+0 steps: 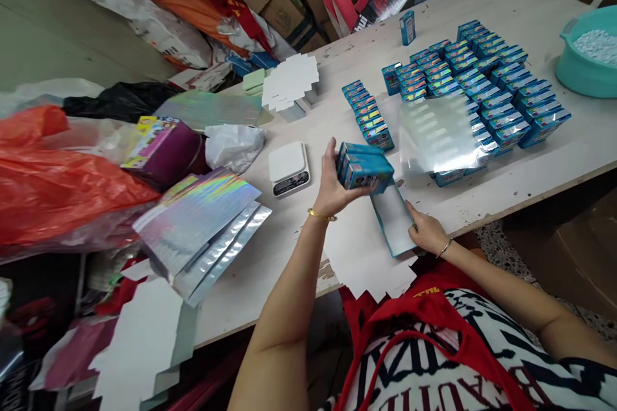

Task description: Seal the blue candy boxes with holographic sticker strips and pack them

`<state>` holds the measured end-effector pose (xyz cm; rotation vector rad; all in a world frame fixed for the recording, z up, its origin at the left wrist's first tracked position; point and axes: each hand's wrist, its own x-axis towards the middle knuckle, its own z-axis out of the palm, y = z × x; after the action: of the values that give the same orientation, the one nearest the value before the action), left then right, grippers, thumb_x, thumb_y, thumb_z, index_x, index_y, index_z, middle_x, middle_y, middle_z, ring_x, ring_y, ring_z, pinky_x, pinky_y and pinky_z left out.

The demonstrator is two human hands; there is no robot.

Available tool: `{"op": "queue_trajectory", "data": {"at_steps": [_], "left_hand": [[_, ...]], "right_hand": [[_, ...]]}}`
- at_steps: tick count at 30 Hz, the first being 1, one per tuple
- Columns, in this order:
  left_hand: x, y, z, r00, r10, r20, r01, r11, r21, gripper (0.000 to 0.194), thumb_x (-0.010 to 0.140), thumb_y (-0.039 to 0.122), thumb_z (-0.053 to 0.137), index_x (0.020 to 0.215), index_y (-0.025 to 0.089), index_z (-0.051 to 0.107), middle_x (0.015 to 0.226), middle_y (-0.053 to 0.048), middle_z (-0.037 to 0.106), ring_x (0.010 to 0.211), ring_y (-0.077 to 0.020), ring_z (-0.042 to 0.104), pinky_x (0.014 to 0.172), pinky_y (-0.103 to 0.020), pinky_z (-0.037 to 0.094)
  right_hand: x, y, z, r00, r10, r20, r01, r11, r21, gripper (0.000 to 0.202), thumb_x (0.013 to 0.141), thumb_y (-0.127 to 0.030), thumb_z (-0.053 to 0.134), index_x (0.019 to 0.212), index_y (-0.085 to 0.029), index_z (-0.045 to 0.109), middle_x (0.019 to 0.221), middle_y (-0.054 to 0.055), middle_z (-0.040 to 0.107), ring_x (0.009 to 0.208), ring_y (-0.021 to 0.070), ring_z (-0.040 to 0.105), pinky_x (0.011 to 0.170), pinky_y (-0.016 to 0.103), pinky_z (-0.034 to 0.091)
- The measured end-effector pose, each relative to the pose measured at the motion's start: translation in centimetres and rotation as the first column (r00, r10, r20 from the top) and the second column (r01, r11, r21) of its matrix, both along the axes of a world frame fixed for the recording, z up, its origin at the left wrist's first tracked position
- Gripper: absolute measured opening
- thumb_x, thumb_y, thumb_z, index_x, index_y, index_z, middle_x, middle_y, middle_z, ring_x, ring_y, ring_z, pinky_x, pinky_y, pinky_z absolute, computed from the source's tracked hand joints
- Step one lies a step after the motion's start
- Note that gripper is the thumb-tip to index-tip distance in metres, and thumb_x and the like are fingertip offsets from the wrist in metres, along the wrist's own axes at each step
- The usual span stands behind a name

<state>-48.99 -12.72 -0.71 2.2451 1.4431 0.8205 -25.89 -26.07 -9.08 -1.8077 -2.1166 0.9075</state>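
Observation:
My left hand [331, 185] is wrapped round a few small blue boxes [366, 167], pressed together in a block and lifted above the table. Just below and to the right of them lies a shallow open tray-like box [393, 221], white inside with blue edges. The fingers of my right hand [427, 230] grip its right side wall. Flat white card sheets [361, 247] lie beneath the open box. A short row of blue boxes [369, 117] stands beyond my left hand.
Many blue boxes [501, 87] stand in rows at the right, partly under a clear plastic sheet [434, 135]. A white scale [289, 167] sits left of my hand. Silvery pouches [202, 225] lie farther left. A turquoise basin [585, 67] holds white pieces. White card blanks [292, 83] are stacked behind.

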Motion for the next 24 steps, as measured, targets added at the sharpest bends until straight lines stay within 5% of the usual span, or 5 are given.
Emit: {"op": "queue_trajectory", "data": {"at_steps": [5,11,16,20,24], "left_hand": [[-0.1,-3.7,-0.3,0.972,-0.157,-0.172,0.121,0.972,-0.203,0.126,0.054,0.046,0.087,0.157,0.022,0.017,0.134,-0.012,0.045,0.127,-0.0323,0.047,0.110,-0.048,0.040],[4.5,-3.7,0.4,0.792,-0.204,-0.575,0.088,0.971,-0.224,0.110,0.056,0.044,0.082,0.152,0.021,0.035,0.133,-0.017,0.048,0.117,-0.0373,0.051,0.100,-0.048,0.045],[5.9,-3.4,-0.3,0.743,-0.128,-0.657,0.012,0.984,-0.179,0.111,0.059,0.046,0.081,0.155,0.022,0.030,0.146,-0.021,0.042,0.131,-0.0438,0.042,0.106,-0.056,0.037],[4.3,0.5,-0.3,0.821,-0.252,-0.513,0.120,0.953,-0.277,0.114,0.068,0.070,0.070,0.159,0.025,0.016,0.165,-0.018,0.017,0.151,-0.0436,0.016,0.115,-0.061,0.024],[4.6,9.0,0.3,0.882,-0.076,-0.464,0.027,0.994,-0.111,0.113,0.074,0.076,0.062,0.161,0.023,0.012,0.168,-0.016,0.004,0.154,-0.0417,-0.003,0.119,-0.063,0.010]], "right_hand": [[-0.4,0.0,-0.9,0.999,-0.026,-0.021,0.027,0.997,0.066,0.077,0.085,-0.016,0.040,0.159,-0.007,0.020,0.103,0.016,0.074,0.077,0.0267,0.066,0.069,0.035,0.050],[-0.7,-0.2,-1.5,0.997,0.008,-0.081,-0.001,0.996,0.089,0.073,0.086,-0.014,0.038,0.158,-0.007,0.023,0.111,0.016,0.072,0.085,0.0257,0.067,0.076,0.035,0.051],[-0.1,0.3,-2.0,0.990,0.018,-0.139,-0.005,0.996,0.090,0.072,0.085,-0.012,0.039,0.156,-0.009,0.031,0.114,0.016,0.072,0.090,0.0254,0.068,0.079,0.035,0.052],[-0.1,0.2,-2.6,0.978,-0.019,-0.210,0.044,0.992,0.118,0.070,0.085,-0.014,0.041,0.155,-0.013,0.034,0.113,0.013,0.073,0.093,0.0248,0.069,0.084,0.036,0.055],[-0.4,-0.1,-3.0,0.963,-0.058,-0.262,0.094,0.987,0.129,0.067,0.085,-0.014,0.043,0.152,-0.014,0.039,0.116,0.013,0.073,0.097,0.0255,0.070,0.087,0.039,0.057]]}}
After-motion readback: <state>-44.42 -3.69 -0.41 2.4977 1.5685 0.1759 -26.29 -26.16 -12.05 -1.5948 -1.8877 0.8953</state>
